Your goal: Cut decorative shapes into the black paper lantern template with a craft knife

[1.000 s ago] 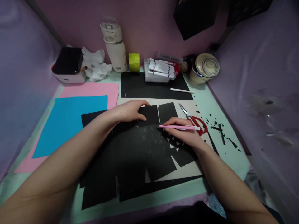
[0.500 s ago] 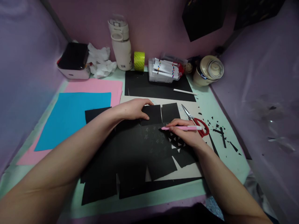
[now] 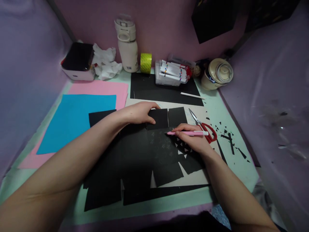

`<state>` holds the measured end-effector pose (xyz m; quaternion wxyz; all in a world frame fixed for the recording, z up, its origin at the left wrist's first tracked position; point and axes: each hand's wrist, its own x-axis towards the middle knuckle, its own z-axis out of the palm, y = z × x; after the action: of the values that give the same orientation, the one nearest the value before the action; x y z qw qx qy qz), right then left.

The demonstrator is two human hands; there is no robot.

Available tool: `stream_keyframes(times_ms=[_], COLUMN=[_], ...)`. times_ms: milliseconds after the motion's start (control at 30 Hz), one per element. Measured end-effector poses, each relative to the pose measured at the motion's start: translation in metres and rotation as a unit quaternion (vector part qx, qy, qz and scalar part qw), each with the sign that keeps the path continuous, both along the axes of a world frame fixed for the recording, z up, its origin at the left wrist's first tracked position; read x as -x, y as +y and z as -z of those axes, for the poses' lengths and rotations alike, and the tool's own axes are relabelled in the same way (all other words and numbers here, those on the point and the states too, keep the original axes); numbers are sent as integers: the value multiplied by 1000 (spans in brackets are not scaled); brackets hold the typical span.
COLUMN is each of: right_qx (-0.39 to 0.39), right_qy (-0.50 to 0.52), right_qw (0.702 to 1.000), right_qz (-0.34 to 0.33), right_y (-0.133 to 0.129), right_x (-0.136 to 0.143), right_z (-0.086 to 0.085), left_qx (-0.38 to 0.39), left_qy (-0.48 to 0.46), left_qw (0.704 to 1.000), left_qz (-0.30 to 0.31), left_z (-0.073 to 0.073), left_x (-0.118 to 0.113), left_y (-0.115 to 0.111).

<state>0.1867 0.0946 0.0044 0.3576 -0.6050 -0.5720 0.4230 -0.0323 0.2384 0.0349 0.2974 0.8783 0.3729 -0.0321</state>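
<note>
A pink pen [image 3: 185, 133] is gripped in my right hand [image 3: 190, 137], its tip on a cut black sheet [image 3: 135, 148] that has flaps along its edges. Small stars are drawn in faint lines around the tip, and several triangular holes show pale through the sheet under my right hand. My left hand [image 3: 142, 113] rests on the sheet's far edge, thumb and fingers apart around the corner of a flap [image 3: 158, 117]. Red-handled scissors [image 3: 205, 127] lie half open just beyond my right hand.
Blue paper [image 3: 79, 119] on pink sheets [image 3: 120, 90] lies left. Black offcuts [image 3: 230, 143] are scattered right. Along the back stand a white bottle [image 3: 127, 51], yellow tape [image 3: 146, 62], a case of markers [image 3: 171, 74] and a lidded cup [image 3: 217, 74]. A white stick [image 3: 191, 95] lies on black paper.
The view has shifted slightly, moving things a little to the right. More faint marks show near the pen tip. Both hands keep almost the same place on the sheet.
</note>
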Motion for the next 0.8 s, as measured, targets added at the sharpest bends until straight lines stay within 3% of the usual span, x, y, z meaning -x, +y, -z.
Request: stream_keyframes(times_ms=[800], right_qx=[27], right_qy=[-23], right_qw=[999], right_qz=[28], right_y=[2], right_x=[2], right_z=[-3], left_qx=[-5], left_qy=[14], left_qw=[1000], left_qz=[4], left_z=[-7], left_x=[-1], left_y=[-2])
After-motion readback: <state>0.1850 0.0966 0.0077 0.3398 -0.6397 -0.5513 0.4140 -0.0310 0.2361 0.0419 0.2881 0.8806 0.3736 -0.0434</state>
